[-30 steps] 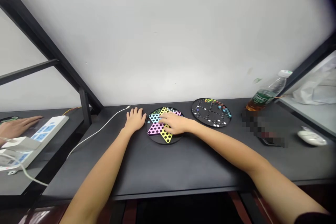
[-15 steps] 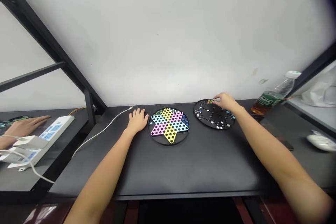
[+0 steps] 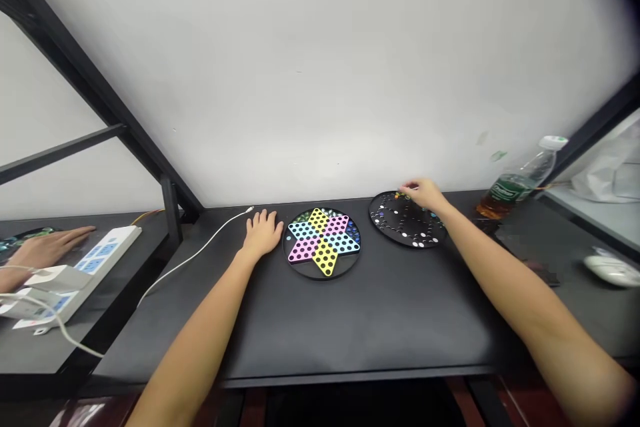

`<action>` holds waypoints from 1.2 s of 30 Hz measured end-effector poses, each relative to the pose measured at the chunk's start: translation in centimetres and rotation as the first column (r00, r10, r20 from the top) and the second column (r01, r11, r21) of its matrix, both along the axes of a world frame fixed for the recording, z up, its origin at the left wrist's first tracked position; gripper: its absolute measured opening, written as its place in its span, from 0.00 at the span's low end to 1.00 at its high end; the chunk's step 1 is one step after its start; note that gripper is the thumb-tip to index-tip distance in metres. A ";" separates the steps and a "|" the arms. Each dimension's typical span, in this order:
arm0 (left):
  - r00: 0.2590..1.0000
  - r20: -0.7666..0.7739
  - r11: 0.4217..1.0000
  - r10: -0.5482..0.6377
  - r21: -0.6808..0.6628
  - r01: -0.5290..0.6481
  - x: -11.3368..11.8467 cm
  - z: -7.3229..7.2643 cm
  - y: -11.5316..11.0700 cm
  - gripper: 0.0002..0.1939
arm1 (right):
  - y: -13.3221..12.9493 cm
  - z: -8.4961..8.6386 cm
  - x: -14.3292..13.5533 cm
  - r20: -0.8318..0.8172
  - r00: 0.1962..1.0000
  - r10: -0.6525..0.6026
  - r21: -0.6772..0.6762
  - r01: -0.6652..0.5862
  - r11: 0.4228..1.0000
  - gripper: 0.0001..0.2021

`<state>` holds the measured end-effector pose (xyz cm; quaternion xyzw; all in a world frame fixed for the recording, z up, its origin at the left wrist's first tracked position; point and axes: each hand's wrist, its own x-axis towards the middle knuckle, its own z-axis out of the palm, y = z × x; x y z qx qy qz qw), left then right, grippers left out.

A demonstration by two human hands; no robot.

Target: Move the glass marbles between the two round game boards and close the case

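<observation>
My left hand (image 3: 263, 232) lies flat on the black table with its fingers spread, just left of a round Chinese checkers board (image 3: 325, 258). That board has a star of yellow, pink and blue points full of holes, with green, white and blue marbles along its rim. To the right lies a second round black tray (image 3: 407, 221) holding scattered white pieces and a few coloured ones. Over its far edge my right hand (image 3: 421, 193) is closed in a pinch by some orange and green marbles (image 3: 398, 195). What sits between its fingertips is too small to tell.
A tilted plastic bottle (image 3: 515, 180) of brown drink stands at the right, near a white computer mouse (image 3: 613, 269). A white cable (image 3: 195, 250) crosses the table's left side. At far left are a power strip (image 3: 100, 253) and another person's hand (image 3: 53, 247).
My right hand has shifted slightly left over the far part of the black tray, its fingers still pinched. My left hand stays in place. The view has tilted a little.
</observation>
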<state>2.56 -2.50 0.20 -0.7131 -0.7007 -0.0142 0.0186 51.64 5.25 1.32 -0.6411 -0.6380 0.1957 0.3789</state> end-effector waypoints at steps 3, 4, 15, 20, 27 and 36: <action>1.000 -0.007 1.000 -0.002 0.006 0.002 0.0 -0.1 0.1 0.31 | -0.4 1.9 0.5 -0.623 0.779 -0.068 -0.135 -0.021 0.991 0.07; 1.000 -0.008 1.000 -0.001 0.007 0.001 0.0 -0.1 0.1 0.31 | -0.6 2.5 0.8 -0.762 0.645 -0.061 -0.159 -0.096 0.983 0.06; 1.000 -0.023 1.000 0.000 0.010 0.000 -0.2 -0.3 0.3 0.31 | -0.9 2.3 1.4 -0.167 0.981 -0.099 -0.293 0.046 0.955 0.08; 1.000 -0.026 1.000 0.002 0.014 -0.002 0.0 -0.1 0.2 0.31 | -0.6 0.3 0.7 0.476 0.873 -0.105 -0.176 0.212 0.961 0.12; 1.000 -0.010 1.000 -0.001 0.009 0.001 -0.1 -0.2 0.2 0.31 | -0.3 -0.3 0.1 0.494 0.865 -0.088 -0.178 0.200 0.963 0.09; 1.000 -0.006 1.000 -0.002 0.008 0.002 0.0 -0.1 0.1 0.31 | -0.8 2.3 0.1 -0.813 0.574 -0.094 -0.305 -0.284 0.909 0.09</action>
